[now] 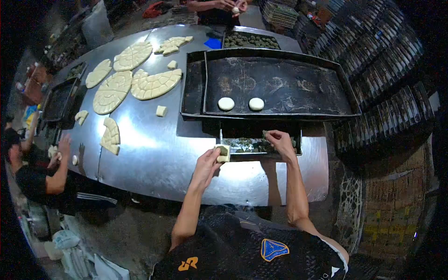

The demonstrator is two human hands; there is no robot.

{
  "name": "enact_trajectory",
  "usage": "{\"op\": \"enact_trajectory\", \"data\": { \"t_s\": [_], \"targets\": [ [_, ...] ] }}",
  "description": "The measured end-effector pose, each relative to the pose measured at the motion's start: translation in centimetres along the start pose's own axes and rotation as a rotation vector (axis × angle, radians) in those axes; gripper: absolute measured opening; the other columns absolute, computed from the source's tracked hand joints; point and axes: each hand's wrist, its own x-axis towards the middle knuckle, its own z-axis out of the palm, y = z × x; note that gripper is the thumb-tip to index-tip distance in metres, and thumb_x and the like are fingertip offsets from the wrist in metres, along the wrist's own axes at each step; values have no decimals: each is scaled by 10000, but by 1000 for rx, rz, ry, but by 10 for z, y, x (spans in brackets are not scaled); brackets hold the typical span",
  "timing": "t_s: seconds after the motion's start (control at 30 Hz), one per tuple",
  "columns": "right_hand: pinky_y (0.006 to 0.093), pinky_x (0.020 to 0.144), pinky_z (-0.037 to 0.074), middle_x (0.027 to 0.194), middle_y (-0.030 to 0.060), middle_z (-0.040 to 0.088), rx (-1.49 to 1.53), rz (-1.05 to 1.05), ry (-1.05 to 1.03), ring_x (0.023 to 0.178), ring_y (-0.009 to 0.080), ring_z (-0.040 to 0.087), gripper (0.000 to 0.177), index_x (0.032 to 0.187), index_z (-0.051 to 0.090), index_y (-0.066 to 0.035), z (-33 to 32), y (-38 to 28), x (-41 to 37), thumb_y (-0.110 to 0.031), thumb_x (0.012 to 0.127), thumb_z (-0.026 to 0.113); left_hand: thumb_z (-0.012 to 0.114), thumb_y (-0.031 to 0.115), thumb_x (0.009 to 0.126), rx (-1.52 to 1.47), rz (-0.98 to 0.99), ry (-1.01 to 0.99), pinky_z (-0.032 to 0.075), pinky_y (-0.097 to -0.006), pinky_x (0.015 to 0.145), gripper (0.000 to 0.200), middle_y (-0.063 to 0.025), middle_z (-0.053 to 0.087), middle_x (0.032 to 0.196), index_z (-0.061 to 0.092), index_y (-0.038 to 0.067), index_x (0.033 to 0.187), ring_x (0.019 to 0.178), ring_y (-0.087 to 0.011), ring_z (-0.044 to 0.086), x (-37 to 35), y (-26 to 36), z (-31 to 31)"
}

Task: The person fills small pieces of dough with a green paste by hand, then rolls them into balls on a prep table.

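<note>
My left hand (204, 167) holds a square piece of dough (224, 159) by its edge, with a dark greenish lump of filling (223, 150) on top. To its right, my right hand (281, 143) is over the filling tray (301, 145), fingers pinched on what looks like a small dark bit of filling (266, 134). Several dark lumps lie in that tray, which is partly under the big black baking tray (280, 84). Two round white dough pieces, one on the left (226, 103) and one on the right (256, 104), rest near the baking tray's front edge.
Scored dough slabs (156, 85) and loose pieces (161, 111) lie on the metal table (154, 149). Another tray of dark lumps (252, 41) and a blue scraper-like piece (213, 44) are at the back. Co-workers' hands (227, 5) work opposite and at left (63, 148). Trays (382, 46) stack at right.
</note>
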Motion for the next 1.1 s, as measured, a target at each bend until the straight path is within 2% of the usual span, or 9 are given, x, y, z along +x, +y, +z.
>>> {"op": "enact_trajectory", "data": {
  "t_s": [0.17, 0.33, 0.43, 0.5, 0.63, 0.83, 0.9, 1.03, 1.1],
  "targets": [
    [227, 595, 465, 819, 50, 670, 128, -129, -113, 684, 69, 579, 219, 1004, 661, 17, 25, -62, -34, -162, 878, 671, 584, 299, 946, -5, -58, -58, 501, -302, 869, 401, -97, 619, 1046, 555, -35, 1164, 966, -156, 610, 19, -4, 20],
    [366, 683, 505, 870, 150, 597, -290, -628, -83, 783, 306, 619, 206, 989, 633, -1, 58, -82, -56, 8, 785, 655, 611, 304, 930, 51, -60, -73, 501, -309, 865, 373, -80, 640, 1035, 584, -2, 1140, 930, -140, 622, 28, -12, 35],
    [374, 684, 506, 888, 157, 611, -355, -695, -52, 790, 314, 620, 188, 981, 646, -1, 70, -80, -61, 7, 793, 650, 648, 279, 907, 66, 8, -48, 505, -279, 845, 364, -71, 657, 1009, 590, 11, 1146, 942, -122, 619, 30, -18, 35],
    [362, 684, 511, 877, 153, 624, -284, -640, -95, 785, 301, 631, 169, 969, 654, 4, 63, -83, -58, -6, 801, 653, 636, 220, 917, 34, 77, -47, 503, -197, 720, 385, -68, 653, 1006, 553, -23, 1204, 880, -101, 625, 27, -18, 33],
    [310, 680, 526, 908, 172, 679, -52, -342, 21, 804, 229, 672, 167, 984, 669, 22, 44, -70, -39, -63, 842, 645, 651, 209, 906, -10, 55, -45, 513, -244, 822, 345, -84, 653, 1018, 576, -38, 1135, 959, -139, 623, 29, -4, 29],
    [423, 923, 462, 1145, 260, 608, -671, -563, -53, 1079, 358, 599, 449, 1197, 585, 42, 18, -35, -23, -185, 822, 682, 610, 297, 929, 21, -23, -170, 490, -287, 894, 422, -84, 621, 1104, 547, -18, 1202, 1003, -144, 609, 53, 14, 40],
    [365, 945, 448, 1249, 184, 585, -76, -288, -256, 1082, 278, 597, 621, 1322, 497, 5, 29, -46, -31, -227, 799, 736, 591, 305, 939, 88, -50, -213, 488, -290, 899, 374, -61, 619, 1107, 561, 33, 1194, 1012, -133, 604, 63, 17, 53],
    [296, 861, 493, 1144, 128, 630, 178, -351, 9, 1026, 221, 618, 480, 1267, 565, -21, 38, -63, -36, -93, 815, 708, 577, 299, 947, 207, -124, -267, 525, -314, 834, 366, -53, 626, 1096, 562, 70, 1232, 988, -131, 613, 70, 25, 80],
    [314, 798, 524, 1102, 135, 625, -196, -628, 204, 972, 242, 633, 337, 1165, 644, -39, 32, -67, -38, -86, 834, 679, 587, 283, 942, 192, -98, -273, 541, -320, 801, 381, -47, 638, 1079, 555, 71, 1257, 965, -135, 624, 78, 17, 85]
  ]
}}
